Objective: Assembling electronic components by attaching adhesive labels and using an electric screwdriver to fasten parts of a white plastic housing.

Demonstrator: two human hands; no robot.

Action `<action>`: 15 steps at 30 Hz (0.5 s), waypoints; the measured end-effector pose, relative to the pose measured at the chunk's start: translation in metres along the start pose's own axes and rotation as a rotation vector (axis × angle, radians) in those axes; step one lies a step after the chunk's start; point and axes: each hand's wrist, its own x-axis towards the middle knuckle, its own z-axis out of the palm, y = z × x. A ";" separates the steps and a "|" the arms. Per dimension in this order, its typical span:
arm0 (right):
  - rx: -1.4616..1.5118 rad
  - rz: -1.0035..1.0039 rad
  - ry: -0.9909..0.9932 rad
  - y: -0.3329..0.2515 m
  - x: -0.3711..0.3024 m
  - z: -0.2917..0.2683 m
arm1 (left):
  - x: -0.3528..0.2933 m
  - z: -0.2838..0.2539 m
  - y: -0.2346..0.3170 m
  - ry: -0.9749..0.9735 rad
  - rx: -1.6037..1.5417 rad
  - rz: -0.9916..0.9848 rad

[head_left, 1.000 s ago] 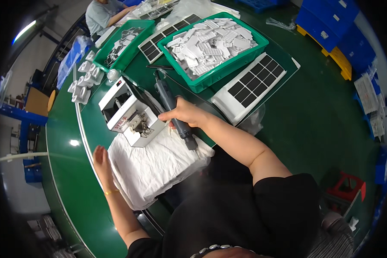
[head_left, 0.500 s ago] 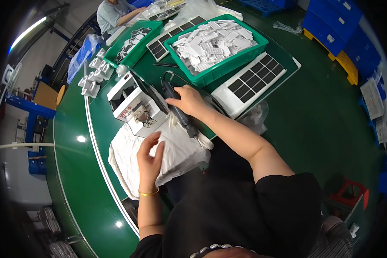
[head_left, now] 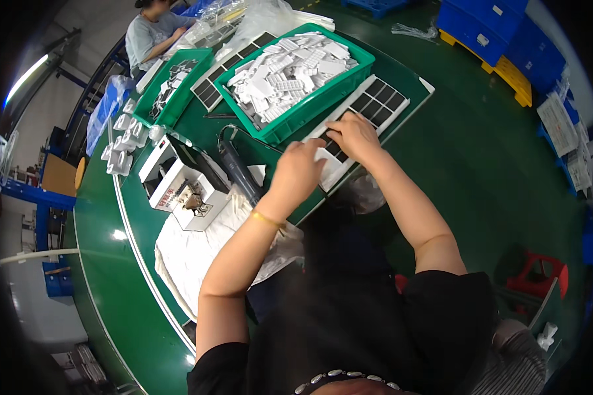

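A white-framed panel with a black grid (head_left: pixel 380 101) lies on the bench beside the large green crate. Over its dark cells is my right hand (head_left: pixel 357 138), thumb and fingers drawn together in a pinch; anything between the fingertips is too small to make out. My left hand (head_left: pixel 298 172) hovers at the panel's near white end, fingers bent but apart, holding nothing I can see. Left of it lies a black cylindrical hand tool (head_left: pixel 236 170) with a cord. A white boxy machine (head_left: pixel 186 187) stands further left, by a white cloth (head_left: pixel 188 257).
The large green crate (head_left: pixel 290 128) is heaped with white plastic pieces. A smaller green crate (head_left: pixel 191 66) and white cup-like parts (head_left: pixel 122 148) stand at the far left. Beyond sits another person (head_left: pixel 148 39). Blue boxes (head_left: pixel 484 33) rise at the right, off the bench.
My right hand has let go of the black hand tool and moved right onto the panel. My left hand has risen from the cloth toward the panel's near end. The view has shifted.
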 end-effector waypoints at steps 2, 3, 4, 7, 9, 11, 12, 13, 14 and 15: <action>-0.008 -0.009 0.041 -0.001 -0.003 0.001 | 0.007 0.032 -0.027 -0.038 0.145 0.040; -0.052 0.008 0.026 0.001 -0.004 0.002 | 0.009 0.036 -0.029 -0.047 0.155 0.048; -0.054 -0.013 0.042 0.003 -0.004 0.003 | 0.009 0.038 -0.030 -0.056 0.166 0.055; -0.047 -0.016 0.026 0.001 -0.003 0.004 | 0.007 0.037 -0.033 -0.056 0.148 -0.010; -0.009 0.009 0.051 0.001 -0.001 0.004 | 0.005 0.037 -0.033 -0.032 0.099 -0.017; 0.035 0.040 0.046 -0.001 0.000 0.000 | 0.004 0.037 -0.031 -0.025 0.099 -0.027; 0.069 0.085 0.043 -0.001 0.001 -0.003 | 0.004 0.037 -0.030 -0.027 0.089 -0.026; 0.122 0.105 0.017 0.001 0.001 -0.005 | 0.004 0.038 -0.032 -0.028 0.082 -0.014; 0.193 0.067 0.029 0.004 0.001 -0.008 | 0.005 0.038 -0.031 -0.021 0.090 -0.021; 0.374 0.057 -0.020 0.005 0.002 -0.015 | 0.004 0.037 -0.030 -0.023 0.090 -0.029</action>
